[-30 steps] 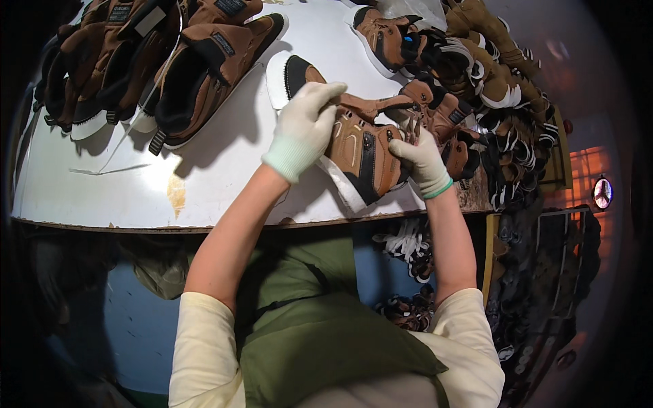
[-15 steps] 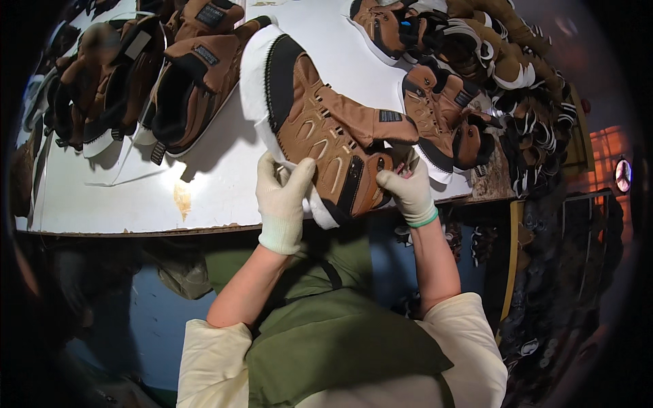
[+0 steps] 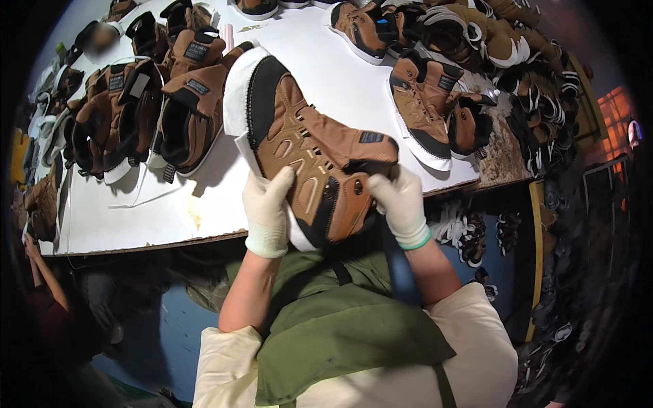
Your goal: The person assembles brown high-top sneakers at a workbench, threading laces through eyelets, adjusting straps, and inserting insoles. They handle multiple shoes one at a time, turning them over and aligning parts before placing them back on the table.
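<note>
A brown and black high-top boot (image 3: 309, 153) with a white sole is held up at the table's near edge, its toe toward the far left and its heel toward me. My left hand (image 3: 266, 211), in a white knit glove, is closed on the sole's edge, with its thumb against the boot's side. At the heel and collar, my right hand (image 3: 403, 204) is closed too, its thumb lying on the outside. The boot hides most of the right fingers. Its tongue points right.
Brown boots (image 3: 187, 129) crowd the white table's (image 3: 160, 224) left side. Another pair (image 3: 425, 112) stands at the right, before a heap of boots (image 3: 469, 34). Shoes hang or lie below the table at the right. Another person's arm (image 3: 47, 272) shows at far left.
The boot has come nearer to me and turned slightly, showing more of its heel side. My right fingers, earlier partly seen at the collar, are now mostly hidden. The whole view has shifted.
</note>
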`<state>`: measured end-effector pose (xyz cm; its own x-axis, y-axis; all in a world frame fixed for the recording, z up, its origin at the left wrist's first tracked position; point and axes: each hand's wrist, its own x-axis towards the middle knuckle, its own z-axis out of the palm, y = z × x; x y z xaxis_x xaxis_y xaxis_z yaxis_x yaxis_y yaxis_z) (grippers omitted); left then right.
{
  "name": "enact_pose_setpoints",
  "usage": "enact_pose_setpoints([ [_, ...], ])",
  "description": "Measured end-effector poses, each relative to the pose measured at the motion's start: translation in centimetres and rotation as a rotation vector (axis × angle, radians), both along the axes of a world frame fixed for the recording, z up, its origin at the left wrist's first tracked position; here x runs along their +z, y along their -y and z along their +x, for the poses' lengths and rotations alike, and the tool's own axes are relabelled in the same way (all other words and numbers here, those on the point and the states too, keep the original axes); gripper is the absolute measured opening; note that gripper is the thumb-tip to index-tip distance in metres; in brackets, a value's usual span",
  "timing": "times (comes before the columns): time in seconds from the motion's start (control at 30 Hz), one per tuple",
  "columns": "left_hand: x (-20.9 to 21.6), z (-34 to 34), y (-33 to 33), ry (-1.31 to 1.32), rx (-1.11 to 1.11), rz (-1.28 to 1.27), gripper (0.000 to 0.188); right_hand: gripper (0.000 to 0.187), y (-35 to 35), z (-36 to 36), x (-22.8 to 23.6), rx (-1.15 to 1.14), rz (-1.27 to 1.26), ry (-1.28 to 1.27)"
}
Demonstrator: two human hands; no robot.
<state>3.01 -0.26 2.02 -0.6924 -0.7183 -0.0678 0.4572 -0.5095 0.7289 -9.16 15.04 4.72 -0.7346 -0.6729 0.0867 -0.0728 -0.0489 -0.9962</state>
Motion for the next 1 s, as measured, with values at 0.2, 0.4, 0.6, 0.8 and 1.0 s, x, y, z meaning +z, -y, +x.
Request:
enact_pose_setpoints([
  [0.2, -1.0, 0.7, 1.7, 0.115, -0.028, -0.111, 0.040, 0.009, -2.7, -0.9, -1.6, -0.118, 0.332, -0.400],
  [0.4, -1.9, 0.9, 2.5, 0.232, -0.076, -0.224, 0.044, 0.039, -1.0, -0.5, -1.2, -0.238, 0.122, 0.068],
  [0.6, -1.0, 1.7, 4.5, 0.766, 0.446, -1.377, 0.064, 0.045, 1.5, -0.9, -2.4, -0.039, 0.302, -0.019],
  [0.8, 4.2, 0.9, 3.7, 0.726, 0.016, -1.669, 0.036, 0.046, 3.6, -0.8, -3.0, -0.069, 0.330, -0.412],
  [1.0, 1.4, -2.1, 5.0, 0.788, -0.195, -1.424, 0.027, 0.034, 4.9, -1.4, -3.3, -0.040, 0.363, -0.517],
])
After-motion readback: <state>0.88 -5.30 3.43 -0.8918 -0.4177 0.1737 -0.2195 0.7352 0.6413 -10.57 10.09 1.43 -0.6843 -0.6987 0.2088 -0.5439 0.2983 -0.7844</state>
